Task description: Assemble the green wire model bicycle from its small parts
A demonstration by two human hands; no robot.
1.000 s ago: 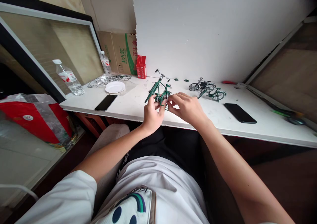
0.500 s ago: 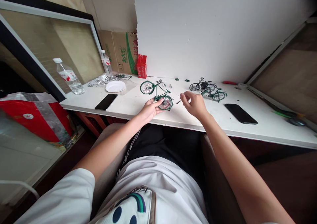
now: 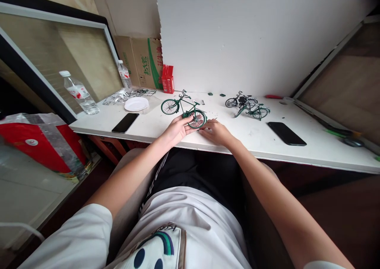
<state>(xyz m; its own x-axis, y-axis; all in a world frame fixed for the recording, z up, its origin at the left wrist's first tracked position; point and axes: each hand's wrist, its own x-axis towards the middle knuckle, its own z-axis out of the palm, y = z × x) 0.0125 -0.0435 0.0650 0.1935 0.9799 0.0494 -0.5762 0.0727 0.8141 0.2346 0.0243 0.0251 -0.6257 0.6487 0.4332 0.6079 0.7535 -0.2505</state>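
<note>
A green model bicycle (image 3: 184, 103) stands tilted over the front part of the white table, its front wheel to the left. My left hand (image 3: 175, 130) grips it low by the rear wheel, thumb on the near side and fingers beneath. Just right of that wheel is my right hand (image 3: 218, 131), its fingers bent together close to the rear wheel's lower edge. A tiny dark tip shows above these fingers, but what they pinch is too small to name. Further right, a second green model bicycle (image 3: 257, 112) stands before a black model bicycle (image 3: 234, 102).
Black phones lie at left (image 3: 126, 123) and right (image 3: 286, 134). A white plate (image 3: 136, 104), loose part frames and two water bottles stand at the left. A red box (image 3: 168, 79) and a cardboard box (image 3: 145, 63) are against the wall. Small dark pieces lie at the back.
My right hand has moved left and down to the rear wheel, bringing its thin dark piece with it. The held bicycle has turned, its handlebar now higher and further left.
</note>
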